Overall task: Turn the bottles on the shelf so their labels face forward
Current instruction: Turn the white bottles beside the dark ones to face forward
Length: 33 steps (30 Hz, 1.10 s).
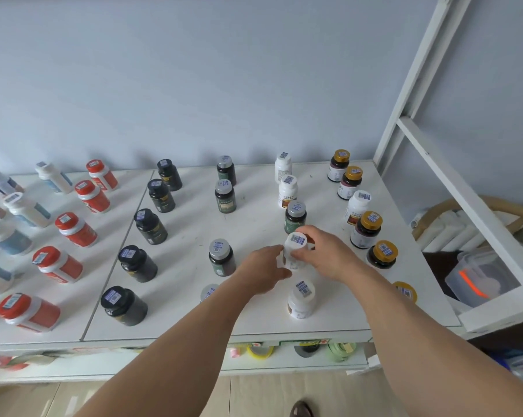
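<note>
Far left on the white shelf (254, 329) we see white bottles with blue labels (28, 209), then a row of red-capped bottles (75, 230). Next come the black bottles (150, 226) and the dark green ones with silver caps (225, 196), each standing upright and well apart from its neighbours.

Right of centre our left hand (261, 269) reaches in, fingers curled against the near side of a small white bottle (295, 249). This bottle stands in the white-bottle column, just in front of a dark bottle with a silver cap (295, 216). Our right hand (323, 251) wraps its far side, thumb and fingers pinching just below the cap. So both hands hold the same bottle.

We judge it light and rigid, smooth plastic with a glossy label that may slip, so a grip low on the body with a second hand at the cap should turn it cleanly. Its label side is hidden by our fingers; we cannot tell which way it faces.

Further right stands the column of gold-capped bottles (366, 230), near the shelf's white frame (465, 194).
</note>
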### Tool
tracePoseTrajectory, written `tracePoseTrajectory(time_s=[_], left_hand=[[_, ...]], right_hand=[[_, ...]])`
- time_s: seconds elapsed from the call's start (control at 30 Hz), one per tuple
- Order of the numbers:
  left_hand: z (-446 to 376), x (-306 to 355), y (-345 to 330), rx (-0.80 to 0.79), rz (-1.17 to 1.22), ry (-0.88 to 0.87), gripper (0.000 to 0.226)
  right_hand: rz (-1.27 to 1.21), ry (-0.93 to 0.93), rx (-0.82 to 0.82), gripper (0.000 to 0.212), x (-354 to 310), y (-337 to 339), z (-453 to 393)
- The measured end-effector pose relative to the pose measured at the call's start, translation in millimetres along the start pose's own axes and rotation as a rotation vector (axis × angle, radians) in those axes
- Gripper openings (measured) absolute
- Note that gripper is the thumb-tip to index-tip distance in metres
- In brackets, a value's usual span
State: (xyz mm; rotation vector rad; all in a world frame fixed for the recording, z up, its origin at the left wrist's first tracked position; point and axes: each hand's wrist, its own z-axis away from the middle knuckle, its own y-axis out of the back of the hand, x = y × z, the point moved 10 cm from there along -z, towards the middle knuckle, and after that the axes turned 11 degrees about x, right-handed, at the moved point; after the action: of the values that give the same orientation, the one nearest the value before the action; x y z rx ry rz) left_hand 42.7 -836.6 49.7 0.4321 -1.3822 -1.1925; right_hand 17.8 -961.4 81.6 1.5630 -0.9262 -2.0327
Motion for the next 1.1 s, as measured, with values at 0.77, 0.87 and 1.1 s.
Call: tracePoseTrajectory(time_s=[0.77,0.87,1.1], left_hand=[[-16.4,-7.0,-1.7,-0.322,0.405,0.038,0.035],[-16.5,-8.3,-3.0,-0.332,0.407,0.03,0.034],[-15.5,-4.4,-3.5,-0.329,0.367,-0.006,0.037]], right_hand=[[-0.017,-0.026,0.084,0.038,-18.1,23.7,-24.5],[-0.012,-0.037,0.089,0.036,-17.3,23.3,-23.4],[-0.007,-0.039,0.085,0.036,-12.7,23.4,-21.3]])
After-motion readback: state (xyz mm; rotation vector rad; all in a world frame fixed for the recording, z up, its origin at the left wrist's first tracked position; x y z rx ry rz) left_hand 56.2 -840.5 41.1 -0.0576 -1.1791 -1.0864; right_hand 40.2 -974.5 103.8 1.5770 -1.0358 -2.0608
